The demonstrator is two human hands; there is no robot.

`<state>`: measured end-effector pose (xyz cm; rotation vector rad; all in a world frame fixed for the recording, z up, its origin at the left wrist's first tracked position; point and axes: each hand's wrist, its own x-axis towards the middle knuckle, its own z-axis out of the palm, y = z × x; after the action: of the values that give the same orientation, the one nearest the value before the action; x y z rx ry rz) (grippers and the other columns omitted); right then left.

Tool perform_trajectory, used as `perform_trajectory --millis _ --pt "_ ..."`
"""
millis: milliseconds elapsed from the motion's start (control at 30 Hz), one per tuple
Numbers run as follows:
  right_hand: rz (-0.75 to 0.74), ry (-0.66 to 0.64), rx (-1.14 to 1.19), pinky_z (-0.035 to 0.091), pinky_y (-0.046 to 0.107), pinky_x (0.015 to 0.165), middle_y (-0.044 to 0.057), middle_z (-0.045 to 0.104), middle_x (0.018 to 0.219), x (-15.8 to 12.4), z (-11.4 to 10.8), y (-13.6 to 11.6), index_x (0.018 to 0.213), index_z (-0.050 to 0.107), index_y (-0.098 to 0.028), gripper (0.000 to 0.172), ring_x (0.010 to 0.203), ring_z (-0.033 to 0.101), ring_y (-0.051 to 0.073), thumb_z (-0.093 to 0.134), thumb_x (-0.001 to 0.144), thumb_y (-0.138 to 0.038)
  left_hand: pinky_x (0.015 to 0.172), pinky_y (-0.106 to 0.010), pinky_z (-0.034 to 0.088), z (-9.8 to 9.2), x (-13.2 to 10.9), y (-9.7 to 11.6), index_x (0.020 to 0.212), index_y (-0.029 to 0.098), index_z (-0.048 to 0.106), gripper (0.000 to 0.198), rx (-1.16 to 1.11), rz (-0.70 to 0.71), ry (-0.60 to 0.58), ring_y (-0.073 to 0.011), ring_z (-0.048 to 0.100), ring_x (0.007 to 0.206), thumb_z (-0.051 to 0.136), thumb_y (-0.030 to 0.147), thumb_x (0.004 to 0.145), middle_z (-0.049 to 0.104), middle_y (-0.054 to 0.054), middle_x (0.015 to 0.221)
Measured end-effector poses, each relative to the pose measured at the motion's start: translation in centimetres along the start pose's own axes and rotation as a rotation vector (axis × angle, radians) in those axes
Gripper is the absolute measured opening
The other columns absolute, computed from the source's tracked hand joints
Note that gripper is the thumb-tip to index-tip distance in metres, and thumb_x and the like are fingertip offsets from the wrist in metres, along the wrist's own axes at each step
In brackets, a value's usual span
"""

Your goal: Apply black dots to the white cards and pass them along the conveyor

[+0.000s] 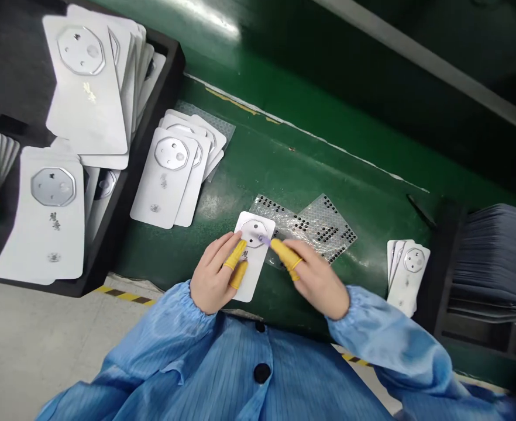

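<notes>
A white card (253, 266) with a silver octagonal plate lies on the green table in front of me. My left hand (217, 270), with yellow covers on two fingertips, rests on the card's left edge, its fingers fairly straight. Yellow-covered fingers of my right hand (313, 270) are pinched round a small purple tool (264, 240), whose tip is over the octagon's right side. Two dark dots show on the octagon. Right beside the card, clear sheets (313, 225) carry rows of small black dots and partly lie under my right hand.
Several white cards (165, 175) are stacked at left, beside a black tray (152, 111) full of similar cards. At right, a few cards (409, 275) lie near a black rack (442, 263) holding a dark stack (495, 257). A raised green ledge (328, 111) runs behind.
</notes>
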<state>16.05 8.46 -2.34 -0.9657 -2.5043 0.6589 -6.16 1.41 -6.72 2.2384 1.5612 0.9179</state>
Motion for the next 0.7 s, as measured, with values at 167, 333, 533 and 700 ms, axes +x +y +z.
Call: perform_trajectory --millis 167,333,533,700 --pt "0.171 -0.186 0.133 0.057 0.035 0.088 0.013 0.059 0.111 -1.4 3.1 -1.3 0.126 0.053 -0.016 0.039 0.101 0.062 0.019 0.034 0.093 -0.008 0.093 -0.051 0.052 0.3 -0.1 -0.1 0.117 0.008 0.054 0.037 -0.013 -0.002 0.005 -0.0362 0.053 0.123 0.060 0.005 0.080 0.060 -0.026 0.125" --pt "0.317 -0.185 0.221 0.054 0.040 0.095 0.012 0.059 0.112 -0.9 3.7 -1.5 0.127 0.053 -0.019 0.040 0.103 0.061 0.020 0.037 0.091 -0.008 0.093 -0.051 0.051 0.3 -0.3 -0.2 0.116 0.008 0.055 0.038 -0.010 -0.008 0.011 -0.0363 0.053 0.122 0.061 0.005 0.079 0.061 -0.027 0.124" --pt "0.358 -0.141 0.227 0.055 0.040 0.093 0.012 0.060 0.108 -1.0 3.9 -1.9 0.122 0.056 -0.017 0.038 0.100 0.062 0.020 0.040 0.089 -0.008 0.094 -0.050 0.050 0.3 -0.3 -0.2 0.119 0.009 0.053 0.038 -0.005 -0.013 -0.002 -0.0352 0.052 0.124 0.059 0.007 0.081 0.060 -0.025 0.126" --pt "0.347 -0.148 0.110 0.058 0.038 0.087 0.012 0.060 0.107 -0.7 3.8 -2.2 0.115 0.058 -0.017 0.033 0.095 0.063 0.020 0.038 0.090 -0.008 0.095 -0.052 0.049 0.2 -0.3 -0.1 0.114 0.009 0.059 0.033 0.087 -0.008 -0.094 -0.0368 0.049 0.124 0.056 0.009 0.081 0.054 -0.025 0.132"
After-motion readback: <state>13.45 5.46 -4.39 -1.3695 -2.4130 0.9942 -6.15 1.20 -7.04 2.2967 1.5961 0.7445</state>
